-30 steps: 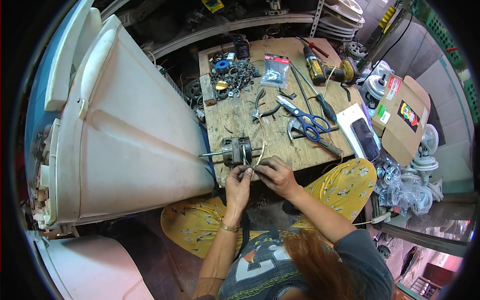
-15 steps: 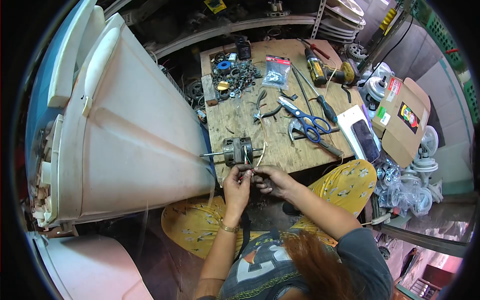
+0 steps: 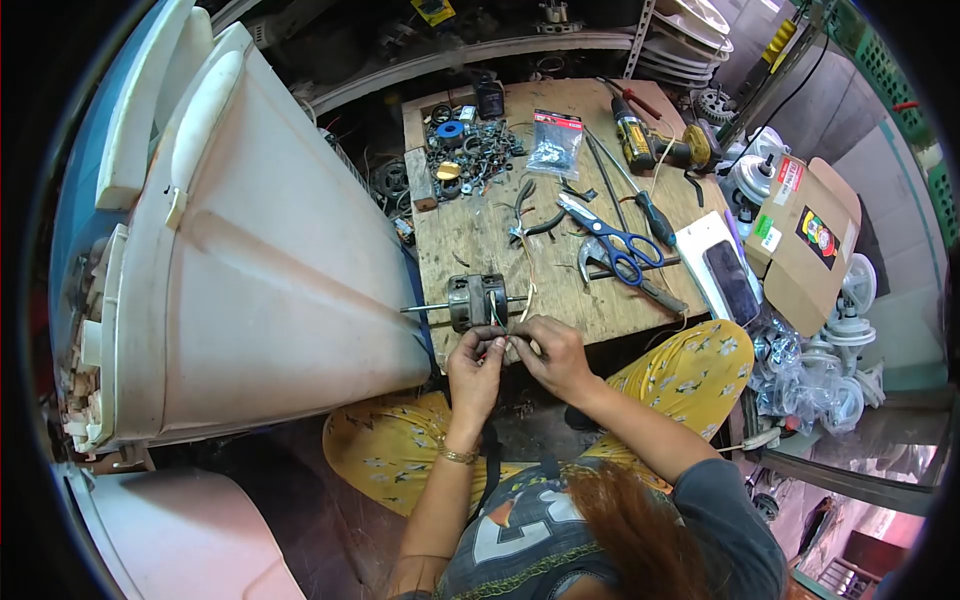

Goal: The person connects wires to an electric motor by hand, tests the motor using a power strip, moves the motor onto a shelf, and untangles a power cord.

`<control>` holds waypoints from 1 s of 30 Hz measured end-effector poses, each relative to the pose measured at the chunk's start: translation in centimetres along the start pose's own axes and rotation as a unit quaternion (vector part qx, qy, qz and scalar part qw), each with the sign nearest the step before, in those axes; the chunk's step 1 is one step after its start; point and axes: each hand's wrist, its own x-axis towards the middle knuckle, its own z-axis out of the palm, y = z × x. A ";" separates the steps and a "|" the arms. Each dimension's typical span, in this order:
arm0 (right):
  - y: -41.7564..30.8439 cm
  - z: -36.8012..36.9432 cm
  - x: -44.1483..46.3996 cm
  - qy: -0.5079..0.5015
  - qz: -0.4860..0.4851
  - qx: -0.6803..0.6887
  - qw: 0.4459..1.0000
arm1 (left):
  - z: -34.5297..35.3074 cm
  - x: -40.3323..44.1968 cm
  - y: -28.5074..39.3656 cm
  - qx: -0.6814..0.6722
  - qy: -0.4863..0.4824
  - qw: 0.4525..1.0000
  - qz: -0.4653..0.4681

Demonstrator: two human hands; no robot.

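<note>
A dark electric motor (image 3: 476,302) lies on its side near the front edge of the wooden board (image 3: 560,315), its shaft pointing left. Thin wires (image 3: 497,315) run from it down to my fingers. My left hand (image 3: 476,362) pinches these wires just below the motor. Close against it, my right hand (image 3: 552,350) is also pinched on the wires, with fingertips nearly touching the left ones. A pale cable (image 3: 531,290) passes right of the motor, up to black-handled pliers (image 3: 537,222).
Blue scissors (image 3: 617,250), a hammer (image 3: 645,290), a screwdriver (image 3: 652,215) and a drill (image 3: 640,140) lie on the board's right. Loose hardware (image 3: 475,150) fills the back left. A phone (image 3: 732,282) and an open carton (image 3: 810,240) are at right; a large white tub (image 3: 270,260) at left.
My right hand's fingers opened out, then drew together again in a pinch by the left fingertips. My left hand has stayed nearly in place, and the motor has barely shifted.
</note>
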 end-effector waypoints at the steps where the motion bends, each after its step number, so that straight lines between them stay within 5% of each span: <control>1: 0.5 1.4 -0.5 0.006 0.107 0.114 0.988 | 0.2 -0.1 0.2 0.007 0.003 1.000 0.003; 2: 1.0 2.2 -0.9 0.012 0.211 0.226 0.951 | 0.3 -0.1 0.3 0.013 0.006 1.000 0.006; 3: 0.4 1.5 -0.1 -0.050 0.389 0.385 0.835 | 0.2 0.0 0.0 0.029 0.010 0.999 0.020; 10: -0.4 -0.1 -0.4 -0.059 0.200 0.117 0.971 | 0.0 -0.1 0.3 0.032 0.011 0.999 0.014; 14: -0.4 -1.1 0.3 -0.015 -0.091 -0.106 0.990 | 0.1 0.0 0.3 0.016 0.003 1.000 -0.003; 17: 0.2 -0.8 0.4 -0.014 -0.104 -0.107 0.989 | 0.3 0.1 0.0 0.016 0.006 1.000 0.007; 18: 0.3 -0.4 0.3 -0.036 0.073 0.059 0.995 | 0.4 0.1 -0.1 0.028 0.008 0.999 0.023; 19: 0.3 0.2 0.3 -0.056 0.245 0.222 0.942 | 0.4 0.1 -0.2 0.041 0.010 0.998 0.039; 20: 0.5 0.7 0.2 -0.074 0.403 0.371 0.833 | 0.4 0.1 -0.2 0.054 0.013 0.997 0.055; 21: 1.5 -0.2 0.0 -0.146 0.483 0.572 0.646 | 0.3 0.1 -0.3 0.051 0.011 0.997 0.052; 24: 0.6 -0.8 0.6 -0.177 0.480 0.523 0.682 | 0.1 0.1 -0.1 0.043 0.003 0.999 0.030; 26: -0.3 -1.0 1.0 -0.138 0.294 0.268 0.907 | 0.0 0.0 0.4 0.038 -0.004 0.999 -0.005; 27: -1.1 -1.4 0.8 -0.094 0.161 0.145 0.972 | -0.1 0.0 0.4 0.038 -0.003 0.999 -0.009; 29: -0.6 -1.4 0.5 -0.034 -0.051 -0.033 0.998 | 0.0 0.1 0.5 0.038 -0.005 0.999 -0.015; 30: -0.2 -1.2 0.4 -0.036 -0.059 -0.048 0.996 | 0.0 0.1 0.5 0.042 -0.006 0.999 -0.012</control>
